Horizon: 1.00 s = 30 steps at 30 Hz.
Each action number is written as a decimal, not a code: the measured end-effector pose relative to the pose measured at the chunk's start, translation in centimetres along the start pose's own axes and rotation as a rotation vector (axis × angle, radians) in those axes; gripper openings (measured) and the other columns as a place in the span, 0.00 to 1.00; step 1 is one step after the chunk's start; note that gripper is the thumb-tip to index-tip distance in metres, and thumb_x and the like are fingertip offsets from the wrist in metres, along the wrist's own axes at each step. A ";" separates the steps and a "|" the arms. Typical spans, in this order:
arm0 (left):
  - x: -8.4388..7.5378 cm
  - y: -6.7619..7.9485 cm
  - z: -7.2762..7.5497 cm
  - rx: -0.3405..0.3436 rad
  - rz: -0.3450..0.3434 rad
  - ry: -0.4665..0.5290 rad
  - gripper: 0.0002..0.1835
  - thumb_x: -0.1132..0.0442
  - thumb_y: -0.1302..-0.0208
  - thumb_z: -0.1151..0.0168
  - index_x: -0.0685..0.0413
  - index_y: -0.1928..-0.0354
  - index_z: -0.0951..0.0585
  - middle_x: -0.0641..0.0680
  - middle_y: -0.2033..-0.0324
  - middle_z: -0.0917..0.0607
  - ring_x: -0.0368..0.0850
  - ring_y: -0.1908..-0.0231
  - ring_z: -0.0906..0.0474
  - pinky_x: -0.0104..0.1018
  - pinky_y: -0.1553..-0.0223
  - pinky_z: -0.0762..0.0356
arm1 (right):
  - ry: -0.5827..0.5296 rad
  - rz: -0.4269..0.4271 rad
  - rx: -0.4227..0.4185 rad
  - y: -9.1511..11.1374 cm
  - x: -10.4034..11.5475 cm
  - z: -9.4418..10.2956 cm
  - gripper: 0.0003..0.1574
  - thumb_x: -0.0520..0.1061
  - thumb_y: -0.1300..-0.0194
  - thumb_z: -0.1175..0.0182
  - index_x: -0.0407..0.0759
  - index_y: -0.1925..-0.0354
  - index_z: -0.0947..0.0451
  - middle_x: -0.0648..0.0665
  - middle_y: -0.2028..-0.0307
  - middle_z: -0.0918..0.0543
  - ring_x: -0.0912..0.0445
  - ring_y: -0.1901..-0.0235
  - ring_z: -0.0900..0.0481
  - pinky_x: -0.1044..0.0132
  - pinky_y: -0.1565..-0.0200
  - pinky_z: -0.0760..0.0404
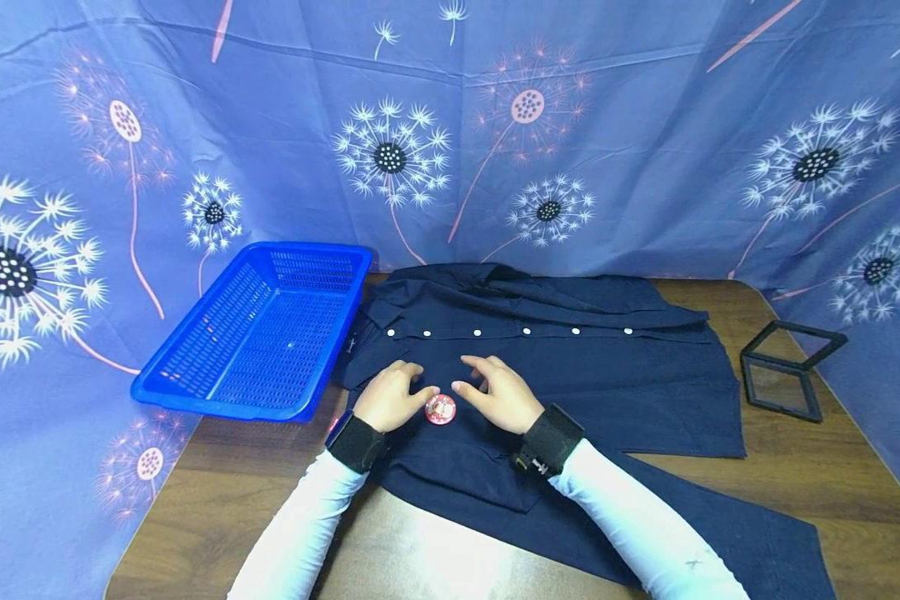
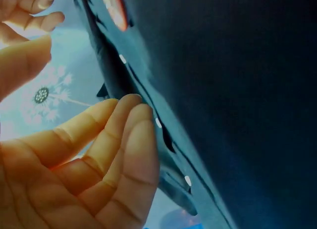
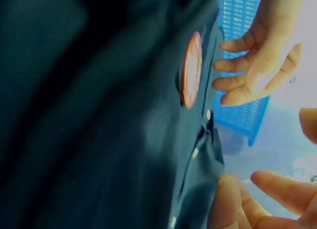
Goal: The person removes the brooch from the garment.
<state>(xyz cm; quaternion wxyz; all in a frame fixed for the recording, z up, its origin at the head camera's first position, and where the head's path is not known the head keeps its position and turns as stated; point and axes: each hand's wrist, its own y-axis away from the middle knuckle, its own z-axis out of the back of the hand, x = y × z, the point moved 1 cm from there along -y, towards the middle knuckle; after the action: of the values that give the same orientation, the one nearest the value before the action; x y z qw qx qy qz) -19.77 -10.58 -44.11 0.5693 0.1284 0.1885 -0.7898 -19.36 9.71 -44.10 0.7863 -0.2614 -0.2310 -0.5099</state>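
Observation:
A dark navy shirt (image 1: 645, 392) with a row of white buttons lies spread on the table. On it rests a round red badge (image 1: 440, 409), its printed face up; the right wrist view shows the badge (image 3: 192, 70) edge-on, raised slightly from the cloth. My left hand (image 1: 390, 398) hovers at the badge's left with fingers loosely bent, the thumb tip near its rim. On the other side my right hand (image 1: 504, 400) hovers likewise, thumb pointing towards the badge. Neither hand holds anything. Whether the left thumb touches the badge, I cannot tell.
A blue plastic basket (image 1: 322, 392) stands at the left of the wooden table (image 1: 270, 483). To the right lies a black hinged frame (image 1: 783, 362). A blue dandelion-print cloth (image 1: 270, 125) hangs behind and at both sides.

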 end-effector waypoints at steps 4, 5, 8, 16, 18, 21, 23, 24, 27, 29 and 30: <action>0.3 0.2 -0.3 0.018 -0.016 -0.002 0.23 0.48 0.46 0.36 0.61 0.57 0.20 0.56 0.66 0.19 0.48 0.65 0.22 0.42 0.61 0.25 | -0.012 -0.001 0.031 -0.3 0.2 -0.7 0.32 0.56 0.40 0.42 0.40 0.43 0.29 0.44 0.64 0.23 0.62 0.76 0.30 0.68 0.72 0.30; 0.3 0.3 -0.4 0.026 -0.017 -0.005 0.23 0.49 0.47 0.36 0.61 0.57 0.20 0.56 0.67 0.19 0.47 0.66 0.22 0.41 0.61 0.25 | -0.012 0.000 0.039 -0.4 0.2 -0.8 0.31 0.56 0.40 0.42 0.39 0.43 0.29 0.44 0.65 0.23 0.62 0.77 0.30 0.69 0.73 0.30; 0.5 0.2 -0.8 0.047 -0.016 -0.017 0.22 0.49 0.48 0.35 0.61 0.59 0.19 0.54 0.69 0.20 0.45 0.68 0.24 0.40 0.64 0.26 | -0.023 0.003 0.058 -0.6 0.2 -1.1 0.29 0.53 0.41 0.41 0.37 0.46 0.27 0.44 0.66 0.23 0.62 0.77 0.30 0.69 0.73 0.30; 0.3 0.2 -0.9 0.088 -0.019 -0.010 0.20 0.48 0.47 0.35 0.60 0.63 0.19 0.53 0.72 0.22 0.43 0.71 0.26 0.37 0.68 0.28 | -0.021 -0.004 0.110 -1.1 0.0 -1.9 0.25 0.48 0.45 0.38 0.36 0.51 0.24 0.49 0.74 0.23 0.61 0.77 0.30 0.69 0.72 0.31; 0.2 0.2 -0.9 0.091 -0.037 -0.010 0.19 0.50 0.47 0.35 0.59 0.64 0.18 0.53 0.73 0.21 0.43 0.71 0.27 0.37 0.68 0.29 | -0.034 -0.010 0.122 -1.2 -0.1 -1.9 0.24 0.47 0.45 0.38 0.35 0.52 0.24 0.50 0.76 0.23 0.61 0.77 0.30 0.69 0.73 0.31; 0.1 0.3 -0.8 0.105 -0.058 -0.014 0.17 0.51 0.48 0.35 0.59 0.65 0.18 0.53 0.74 0.21 0.42 0.72 0.27 0.36 0.69 0.29 | -0.037 -0.020 0.147 -1.3 -0.1 -2.1 0.22 0.46 0.45 0.38 0.35 0.54 0.24 0.50 0.78 0.24 0.61 0.79 0.30 0.69 0.74 0.32; 0.0 0.3 -0.9 0.110 -0.069 -0.018 0.15 0.52 0.48 0.35 0.58 0.66 0.19 0.52 0.74 0.22 0.42 0.73 0.28 0.35 0.70 0.30 | -0.031 -0.026 0.163 -1.4 0.0 -2.2 0.21 0.45 0.46 0.38 0.35 0.55 0.23 0.50 0.79 0.24 0.61 0.80 0.31 0.70 0.75 0.32; 0.0 0.3 -0.9 0.115 -0.071 -0.018 0.15 0.52 0.48 0.34 0.57 0.66 0.19 0.52 0.74 0.22 0.41 0.73 0.28 0.35 0.70 0.30 | -0.022 -0.028 0.171 -1.4 -0.1 -2.3 0.20 0.45 0.46 0.38 0.35 0.56 0.23 0.50 0.79 0.24 0.62 0.80 0.31 0.70 0.75 0.32; 0.0 0.2 -0.9 0.130 -0.075 -0.018 0.14 0.53 0.48 0.34 0.57 0.66 0.19 0.52 0.75 0.22 0.41 0.74 0.29 0.34 0.72 0.31 | -0.003 -0.035 0.180 -1.5 -0.2 -2.6 0.17 0.44 0.48 0.38 0.36 0.59 0.23 0.51 0.79 0.24 0.62 0.80 0.31 0.71 0.75 0.32; -0.1 0.2 -0.8 0.133 -0.079 -0.011 0.14 0.53 0.49 0.33 0.56 0.67 0.19 0.52 0.75 0.21 0.40 0.75 0.29 0.34 0.73 0.32 | 0.010 -0.037 0.180 -1.5 -0.2 -2.7 0.16 0.44 0.49 0.37 0.37 0.62 0.22 0.51 0.80 0.25 0.62 0.80 0.31 0.71 0.75 0.33; -0.1 0.2 -0.8 0.134 -0.082 -0.008 0.13 0.53 0.49 0.33 0.56 0.68 0.19 0.52 0.76 0.21 0.40 0.75 0.29 0.34 0.73 0.32 | 0.016 -0.033 0.176 -1.5 -0.2 -2.8 0.15 0.43 0.50 0.37 0.37 0.63 0.22 0.51 0.80 0.25 0.62 0.80 0.32 0.71 0.75 0.33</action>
<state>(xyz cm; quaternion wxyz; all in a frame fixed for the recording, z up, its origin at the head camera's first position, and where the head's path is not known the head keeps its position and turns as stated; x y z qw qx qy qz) -19.55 -10.22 -44.84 0.5274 0.1554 0.1380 -0.8238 -20.59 7.51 -46.07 0.7995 -0.1833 -0.2728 -0.5028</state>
